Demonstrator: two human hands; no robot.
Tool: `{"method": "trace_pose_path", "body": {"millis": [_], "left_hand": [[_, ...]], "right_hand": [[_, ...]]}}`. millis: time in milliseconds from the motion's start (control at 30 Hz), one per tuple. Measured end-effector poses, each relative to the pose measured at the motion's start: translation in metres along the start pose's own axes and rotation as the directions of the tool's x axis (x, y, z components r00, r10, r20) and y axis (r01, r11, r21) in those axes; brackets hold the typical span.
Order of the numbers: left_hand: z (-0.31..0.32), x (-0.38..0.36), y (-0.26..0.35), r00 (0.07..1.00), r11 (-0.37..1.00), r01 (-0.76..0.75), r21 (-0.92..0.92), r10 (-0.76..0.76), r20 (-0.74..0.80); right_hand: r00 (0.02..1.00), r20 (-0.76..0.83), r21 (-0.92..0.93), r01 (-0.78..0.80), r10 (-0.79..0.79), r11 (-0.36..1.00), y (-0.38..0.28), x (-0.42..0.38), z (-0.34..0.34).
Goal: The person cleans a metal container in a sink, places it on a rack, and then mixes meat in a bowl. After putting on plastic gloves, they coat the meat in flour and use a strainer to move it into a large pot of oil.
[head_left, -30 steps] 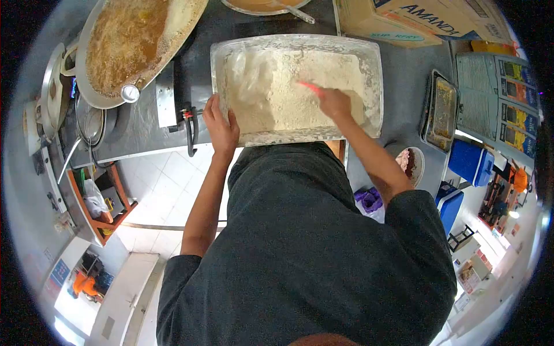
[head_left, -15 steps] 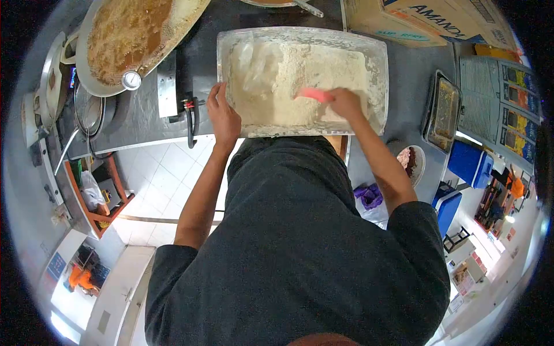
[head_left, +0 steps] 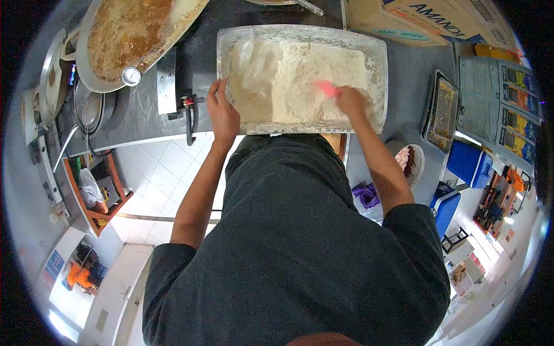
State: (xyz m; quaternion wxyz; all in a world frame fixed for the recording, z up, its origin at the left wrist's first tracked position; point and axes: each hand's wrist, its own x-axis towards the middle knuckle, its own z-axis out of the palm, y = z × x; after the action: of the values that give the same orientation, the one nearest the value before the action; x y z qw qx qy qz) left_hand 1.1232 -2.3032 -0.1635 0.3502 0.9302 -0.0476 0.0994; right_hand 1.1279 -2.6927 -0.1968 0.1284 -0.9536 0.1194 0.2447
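A rectangular tub (head_left: 378,86) stands on the dark counter, with pale flour-like powder (head_left: 306,86) spread over its middle and right part. My left hand (head_left: 224,112) rests at the tub's left edge near the front corner, fingers pointing away from me, with nothing seen in it. Over the right part of the powder, my right hand (head_left: 351,102) is closed on a pink tool (head_left: 327,88), whose shape is blurred by motion. Its end points to the left, above the powder.
At the upper left, a wide pan (head_left: 199,7) holds bubbling brown liquid, with a dial thermometer (head_left: 131,76) at its rim. A cardboard box (head_left: 404,23) stands upper right. A metal tray (head_left: 428,127) and a bowl of pinkish food (head_left: 419,167) lie to the right.
My right hand and the pink tool have moved slightly right, and the tool's end points less far left. The powder's left boundary looks slightly different. My left hand stays at the tub's edge.
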Motion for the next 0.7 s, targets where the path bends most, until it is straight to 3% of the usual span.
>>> {"method": "trace_pose_path", "body": {"millis": [67,167,200,233,300,400,500,533,633,700], "left_hand": [[0.001,0.000,-0.001,1.000,1.000,0.011,-0.006,-0.011,-0.004],[0.002,-0.001,-0.003,1.000,1.000,0.015,-0.002,-0.015,0.002],[0.001,-0.001,-0.002,1.000,1.000,0.016,0.001,-0.016,0.001],[0.001,-0.001,-0.001,1.000,1.000,0.017,0.002,-0.017,0.001],[0.002,-0.001,0.001,1.000,1.000,0.021,0.001,-0.021,-0.002],[0.004,0.001,0.001,1.000,1.000,0.019,-0.002,-0.019,-0.013],[0.003,-0.001,0.000,1.000,1.000,0.006,0.001,-0.006,-0.021],[0.003,0.000,0.000,1.000,1.000,-0.001,0.003,0.001,-0.019],[0.003,0.000,0.001,1.000,1.000,-0.008,0.015,0.008,-0.012],[0.003,0.000,-0.001,1.000,1.000,-0.017,0.017,0.017,-0.008]], "right_hand": [[0.991,-0.001,0.013,0.131,-0.131,0.991,-0.019,-0.017,0.038],[0.940,0.208,0.185,0.233,-0.270,0.955,-0.018,-0.010,0.026],[0.938,0.150,0.266,0.266,-0.312,0.927,0.001,0.006,0.029],[0.987,-0.078,0.201,0.151,-0.138,0.968,0.012,0.018,0.040],[0.997,-0.060,0.045,0.052,-0.049,0.998,-0.018,-0.001,0.001],[0.964,0.022,0.090,0.263,-0.266,0.961,-0.029,-0.013,0.033],[0.888,0.328,0.207,0.264,-0.321,0.942,-0.011,0.016,0.036],[0.940,0.247,0.236,0.176,-0.234,0.956,-0.005,0.015,0.029],[0.988,0.014,0.006,0.154,-0.155,0.988,-0.030,-0.006,0.015],[0.943,0.099,0.065,0.311,-0.317,0.948,-0.025,-0.001,0.033]]}}
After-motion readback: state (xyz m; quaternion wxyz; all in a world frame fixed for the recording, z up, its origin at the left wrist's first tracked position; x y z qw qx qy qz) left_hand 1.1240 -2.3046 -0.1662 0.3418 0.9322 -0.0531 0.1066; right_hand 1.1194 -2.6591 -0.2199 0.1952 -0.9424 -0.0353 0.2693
